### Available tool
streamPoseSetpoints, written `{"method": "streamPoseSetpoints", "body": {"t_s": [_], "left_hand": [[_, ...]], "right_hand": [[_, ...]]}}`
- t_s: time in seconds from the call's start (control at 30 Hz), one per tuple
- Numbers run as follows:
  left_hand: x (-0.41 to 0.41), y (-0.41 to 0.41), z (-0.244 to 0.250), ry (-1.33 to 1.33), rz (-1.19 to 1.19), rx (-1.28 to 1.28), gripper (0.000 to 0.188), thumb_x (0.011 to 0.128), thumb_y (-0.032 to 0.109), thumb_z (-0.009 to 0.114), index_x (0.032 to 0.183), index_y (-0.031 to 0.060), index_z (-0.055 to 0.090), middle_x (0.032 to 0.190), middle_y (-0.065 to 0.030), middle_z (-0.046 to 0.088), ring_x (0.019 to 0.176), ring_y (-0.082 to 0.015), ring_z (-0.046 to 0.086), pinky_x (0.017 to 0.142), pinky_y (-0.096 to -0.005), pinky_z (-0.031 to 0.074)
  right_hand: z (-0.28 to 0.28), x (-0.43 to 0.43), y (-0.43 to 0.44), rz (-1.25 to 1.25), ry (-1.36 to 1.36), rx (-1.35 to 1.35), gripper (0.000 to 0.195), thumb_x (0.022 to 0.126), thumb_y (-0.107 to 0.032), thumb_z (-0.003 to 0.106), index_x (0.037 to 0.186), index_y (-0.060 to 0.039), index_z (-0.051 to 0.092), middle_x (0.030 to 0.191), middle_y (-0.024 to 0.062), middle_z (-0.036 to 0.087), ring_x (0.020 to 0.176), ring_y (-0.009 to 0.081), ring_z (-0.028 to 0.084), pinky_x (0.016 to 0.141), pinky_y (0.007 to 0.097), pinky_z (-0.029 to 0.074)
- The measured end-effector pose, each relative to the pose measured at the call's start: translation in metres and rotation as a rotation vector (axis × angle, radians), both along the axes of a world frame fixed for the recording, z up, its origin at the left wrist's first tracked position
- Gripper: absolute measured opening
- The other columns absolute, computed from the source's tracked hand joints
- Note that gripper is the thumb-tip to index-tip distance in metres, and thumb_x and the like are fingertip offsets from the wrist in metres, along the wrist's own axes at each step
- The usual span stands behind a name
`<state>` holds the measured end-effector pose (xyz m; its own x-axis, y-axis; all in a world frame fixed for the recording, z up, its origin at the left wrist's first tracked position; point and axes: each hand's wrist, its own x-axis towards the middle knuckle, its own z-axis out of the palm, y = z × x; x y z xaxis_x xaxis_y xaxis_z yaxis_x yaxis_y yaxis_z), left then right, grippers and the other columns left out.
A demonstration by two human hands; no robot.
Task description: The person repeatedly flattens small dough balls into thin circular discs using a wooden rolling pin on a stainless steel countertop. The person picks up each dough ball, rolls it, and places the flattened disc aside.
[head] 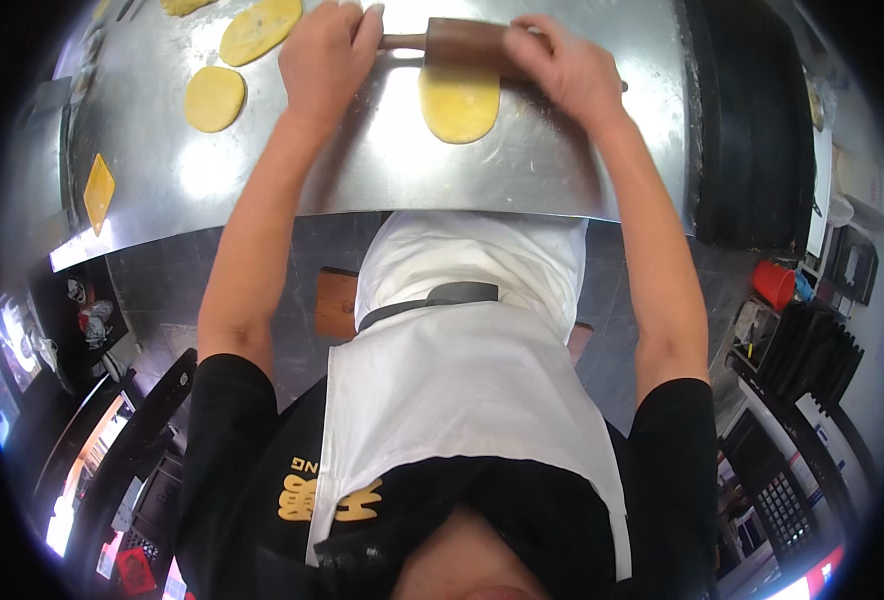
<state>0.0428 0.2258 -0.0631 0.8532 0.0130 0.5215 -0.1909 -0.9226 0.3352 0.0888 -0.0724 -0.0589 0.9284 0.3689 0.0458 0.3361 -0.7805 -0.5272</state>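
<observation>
A wooden rolling pin (461, 45) lies across the far end of a flat piece of yellow dough (461, 109) on the metal worktop (382, 176). My left hand (331, 64) is closed around the pin's handle on the left. On the right, my right hand (568, 71) grips the pin near the end of its thick barrel, slightly blurred; the tip of the other handle shows beyond it. The pin hides the dough's far edge. Left of my left hand rest a round dough piece (215, 99) and a longer, speckled one (260, 31).
A yellow scraper (99, 193) lies at the worktop's left. Another dough piece (187, 6) is cut off by the top rim. A black surface (749, 127) borders the worktop on the right. A red bucket (773, 285) stands lower right, and a wooden stool (335, 302) is beside the white apron.
</observation>
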Motion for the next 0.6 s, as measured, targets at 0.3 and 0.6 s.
{"method": "streamPoseSetpoints", "body": {"t_s": [0.3,0.6], "left_hand": [[-0.073,0.001,-0.002,0.372,-0.051,-0.311,0.034,0.094,0.022,0.070,0.070,0.0023,0.058,0.070,-0.0130,0.057,0.063,-0.0337,0.058,0.061,-0.0445,0.047],[0.017,0.021,-0.015,0.348,0.065,-0.191,0.041,0.104,0.037,0.062,0.082,0.0025,0.066,0.079,-0.0203,0.067,0.073,-0.0442,0.065,0.068,-0.0495,0.051]], "right_hand": [[0.009,-0.086,-0.005,0.202,-0.150,0.003,0.074,0.080,-0.069,0.082,0.133,-0.0180,0.070,0.088,0.0079,0.079,0.079,0.0266,0.078,0.068,0.0366,0.060],[0.036,0.008,0.034,0.089,-0.031,0.005,0.050,0.103,-0.054,0.057,0.115,-0.0081,0.073,0.093,0.0224,0.077,0.090,0.0433,0.074,0.083,0.0512,0.058]]}}
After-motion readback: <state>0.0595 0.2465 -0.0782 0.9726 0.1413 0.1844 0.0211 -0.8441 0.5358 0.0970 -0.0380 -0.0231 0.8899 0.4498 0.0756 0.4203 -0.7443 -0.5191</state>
